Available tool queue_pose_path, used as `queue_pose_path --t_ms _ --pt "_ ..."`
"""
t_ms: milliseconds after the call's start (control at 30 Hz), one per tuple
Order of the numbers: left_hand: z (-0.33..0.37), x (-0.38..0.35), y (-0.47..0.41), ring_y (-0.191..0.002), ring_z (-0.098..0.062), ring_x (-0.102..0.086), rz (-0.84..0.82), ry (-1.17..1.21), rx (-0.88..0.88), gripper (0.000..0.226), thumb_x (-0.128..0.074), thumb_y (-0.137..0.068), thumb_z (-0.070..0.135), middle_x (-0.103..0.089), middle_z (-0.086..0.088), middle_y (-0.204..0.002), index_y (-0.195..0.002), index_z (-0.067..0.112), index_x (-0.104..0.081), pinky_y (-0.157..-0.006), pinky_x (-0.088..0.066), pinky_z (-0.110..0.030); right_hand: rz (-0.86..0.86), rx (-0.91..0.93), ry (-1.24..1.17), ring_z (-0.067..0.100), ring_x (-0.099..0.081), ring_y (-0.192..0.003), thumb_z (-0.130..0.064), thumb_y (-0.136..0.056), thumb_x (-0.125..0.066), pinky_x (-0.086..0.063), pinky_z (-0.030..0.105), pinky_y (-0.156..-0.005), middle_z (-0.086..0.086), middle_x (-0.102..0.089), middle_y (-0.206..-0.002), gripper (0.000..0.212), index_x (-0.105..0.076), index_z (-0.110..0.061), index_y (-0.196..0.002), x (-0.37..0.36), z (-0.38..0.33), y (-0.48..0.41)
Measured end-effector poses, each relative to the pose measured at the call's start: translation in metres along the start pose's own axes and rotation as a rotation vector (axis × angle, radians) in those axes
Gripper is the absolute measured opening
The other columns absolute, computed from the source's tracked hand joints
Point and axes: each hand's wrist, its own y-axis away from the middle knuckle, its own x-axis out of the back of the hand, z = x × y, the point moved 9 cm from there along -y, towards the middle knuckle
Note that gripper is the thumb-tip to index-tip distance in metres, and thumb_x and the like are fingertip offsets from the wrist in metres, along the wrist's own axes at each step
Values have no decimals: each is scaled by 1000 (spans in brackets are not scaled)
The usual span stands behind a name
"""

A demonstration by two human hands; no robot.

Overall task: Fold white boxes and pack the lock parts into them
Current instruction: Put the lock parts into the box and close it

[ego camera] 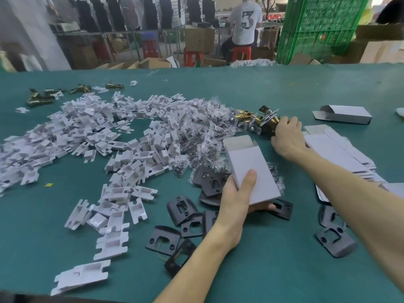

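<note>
Head view: a worker's left hand [235, 194] is gripping an open-topped white box [251, 167], thumb across its face, above black plates [182, 207] scattered on the green table [273, 270]. The right hand [287, 136], well apart from the left, is curling its fingers round a brass latch [269, 123] at the edge of a heap of bagged screws [196, 132]. A stack of flat boxes [341, 154] is lying just beside that hand, with a folded box [346, 114] farther out. White inserts [87, 132] are sprawling across the table's left side. Behind, a seated person [244, 20] is facing away near a green crate [317, 25].
</note>
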Motion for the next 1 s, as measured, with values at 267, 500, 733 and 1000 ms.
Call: queue_pose_path --t_ms 267,500,733,1000 --pt "1 -2 4 -93 -30 -70 -17 -55 -20 40 -65 -102 27 -70 -25 -118 -133 3 -57 -65 -63 -41 140 247 140 41 -56 -101 8 -92 -52 -49 46 -76 25 -54 -118 31 -51 4 -122 6 -24 31" --pt "3 -5 8 -91 -30 -71 -29 -49 -27 42 -66 -101 26 -70 -27 -120 -133 1 -56 -60 -62 -38 27 137 -41 41 -44 -122 -14 -100 -56 -41 49 -102 25 -48 -135 39 -45 0 -134 8 -7 27" --pt "2 -5 6 -93 -32 -72 -41 -52 -20 41 -68 -100 27 -70 -27 -120 -132 3 -57 -61 -63 -39 83 153 91 40 -47 -119 -16 -102 -55 -42 47 -99 25 -53 -130 29 -53 3 -123 5 -5 39" --pt "4 -8 11 -113 -25 -72 -131 -112 -36 43 -83 -81 27 -77 -6 -119 -121 21 -69 -95 -60 -38 154 92 -273 32 -50 -90 -24 -105 -46 -41 41 -77 23 -62 -108 31 -62 2 -105 43 3 59"
